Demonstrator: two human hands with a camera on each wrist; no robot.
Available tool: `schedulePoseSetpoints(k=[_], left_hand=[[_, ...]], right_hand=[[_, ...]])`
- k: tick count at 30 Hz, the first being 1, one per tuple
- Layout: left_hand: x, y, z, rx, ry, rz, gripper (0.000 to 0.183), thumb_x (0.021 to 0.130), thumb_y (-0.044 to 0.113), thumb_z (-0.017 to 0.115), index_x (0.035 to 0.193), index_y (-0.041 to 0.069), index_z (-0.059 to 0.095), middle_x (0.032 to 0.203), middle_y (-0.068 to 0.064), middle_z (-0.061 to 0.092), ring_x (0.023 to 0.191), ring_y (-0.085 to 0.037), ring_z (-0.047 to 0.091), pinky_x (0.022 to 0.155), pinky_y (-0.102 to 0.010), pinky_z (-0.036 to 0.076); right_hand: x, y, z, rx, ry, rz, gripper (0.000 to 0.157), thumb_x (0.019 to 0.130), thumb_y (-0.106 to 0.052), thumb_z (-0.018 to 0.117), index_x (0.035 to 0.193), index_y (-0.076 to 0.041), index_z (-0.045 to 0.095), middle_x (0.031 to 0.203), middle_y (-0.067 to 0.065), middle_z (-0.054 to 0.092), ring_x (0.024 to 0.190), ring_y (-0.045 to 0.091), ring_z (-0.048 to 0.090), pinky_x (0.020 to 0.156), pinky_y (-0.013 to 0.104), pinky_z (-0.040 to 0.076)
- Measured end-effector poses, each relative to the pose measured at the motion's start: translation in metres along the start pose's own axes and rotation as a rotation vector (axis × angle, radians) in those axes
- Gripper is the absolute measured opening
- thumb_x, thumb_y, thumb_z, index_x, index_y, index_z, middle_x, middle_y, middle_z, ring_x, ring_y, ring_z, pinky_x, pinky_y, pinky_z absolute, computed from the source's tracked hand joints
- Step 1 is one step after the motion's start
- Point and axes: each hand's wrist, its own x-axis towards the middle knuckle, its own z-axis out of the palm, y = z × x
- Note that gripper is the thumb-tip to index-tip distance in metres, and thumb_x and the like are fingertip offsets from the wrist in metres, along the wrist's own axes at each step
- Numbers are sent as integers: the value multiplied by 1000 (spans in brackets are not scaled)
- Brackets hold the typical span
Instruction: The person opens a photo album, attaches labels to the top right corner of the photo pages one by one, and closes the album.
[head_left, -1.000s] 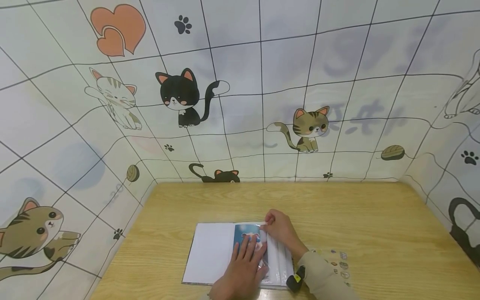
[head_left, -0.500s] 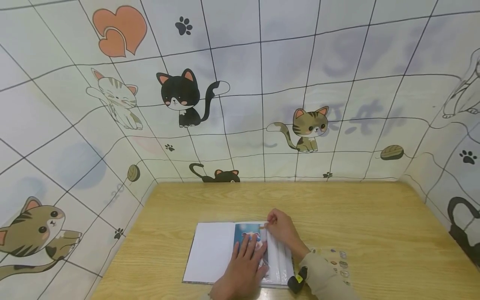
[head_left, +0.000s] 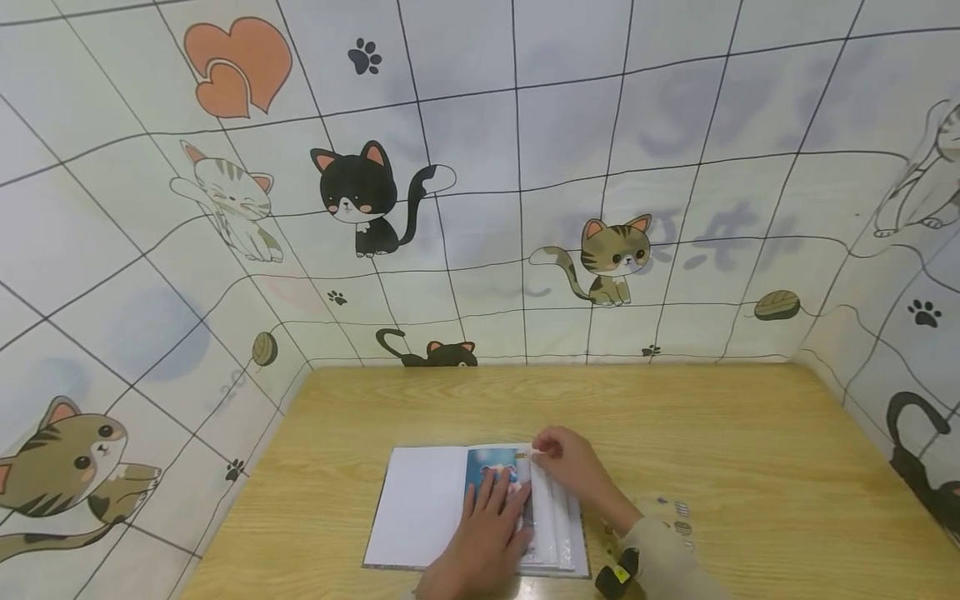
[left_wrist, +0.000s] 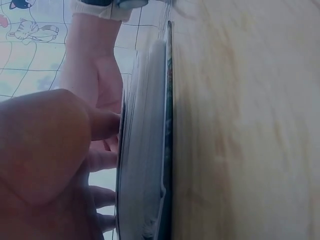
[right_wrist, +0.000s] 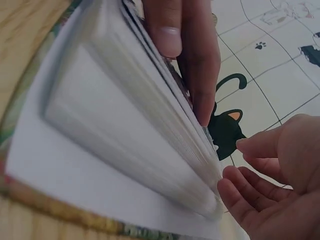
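A photo album (head_left: pixel 420 504) lies open on a wood-grain worktop (head_left: pixel 787 467), its left side a plain white page and its right side a thick stack of clear sleeves (head_left: pixel 564 533), their edges fanned in steps. On the top leaf is 1 blue picture (head_left: pixel 478 460); whether it sits inside a pocket cannot be told. A person's left hand (head_left: pixel 483 529) rests on it, fingers spread wide, covering its lower part and leaving the upper strip in sight. A small orange mark (head_left: pixel 521 456) shows near the picture's top right corner, just beside the fingers of the right hand (head_left: pixel 573 468). Those fingers are loosely bent at the album's far edge; the right wrist view shows 1 fingertip at the leaf corner and the thumb apart from the others. Small printed stickers (head_left: pixel 682 527) lie near the right forearm, beside the beige sleeve (head_left: pixel 671 571).
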Motion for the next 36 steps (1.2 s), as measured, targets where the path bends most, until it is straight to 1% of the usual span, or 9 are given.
schedulePoseSetpoints(k=[3,6,12,15,19,24,28,32,36], left_hand=[[0,-1,-1,-30,-11,-11,54,105,39,41,154,16,36,163,-18,20,150,-42,12,112,-69,18],[0,-1,-3,-51,-26,-20,55,105,40,40,155,18,35,164,-16,18,151,-41,11,113,-69,17],[1,-2,-5,-69,-19,-9,58,104,44,40,155,17,34,164,-17,19,150,-42,12,112,-70,19],[1,-3,-6,-86,-12,-5,63,102,50,42,155,16,34,163,-18,19,150,-42,13,112,-69,19],[1,-2,-6,-108,-21,-13,72,98,58,46,156,17,32,164,-17,18,151,-40,11,114,-68,16],[1,-4,-5,-70,-13,14,87,89,66,56,156,19,29,164,-16,19,151,-37,13,113,-69,18],[0,-6,-3,-52,2,48,96,83,70,61,157,20,26,164,-16,18,151,-37,13,112,-70,18],[0,-8,-2,-67,27,75,97,83,68,63,158,20,25,163,-16,21,151,-37,15,112,-70,18],[-2,-7,-3,-57,86,132,93,85,64,64,156,17,29,161,-12,29,150,-34,22,113,-67,22]], right_hand=[[-8,-3,-4,-43,-12,-29,10,88,-6,71,96,-11,70,95,-2,69,89,14,63,82,35,54],[-15,-5,-7,-94,-37,-41,15,89,-8,70,104,-10,72,104,3,71,100,23,67,89,44,54],[-25,-4,-11,-169,-109,-77,28,89,-11,72,116,-8,71,123,10,69,121,34,60,102,53,45],[-28,-3,-10,-184,-127,-82,33,88,-14,73,120,-8,69,126,11,67,123,34,59,104,53,44],[-29,0,-7,-203,-112,-90,36,86,-12,75,122,-7,68,126,12,67,123,34,59,105,52,43],[-31,1,-4,-201,-82,-110,38,82,-7,78,118,-5,68,123,15,68,121,36,60,104,51,44],[-31,1,-2,-210,-72,-94,37,81,-5,78,116,-5,67,123,15,67,121,36,59,104,51,45],[-31,0,-1,-221,-73,-82,38,80,-5,79,116,-7,67,123,15,67,121,36,59,104,52,44],[-32,0,-1,-227,-73,-102,37,79,-5,79,115,-6,67,122,16,68,120,37,60,104,52,44]])
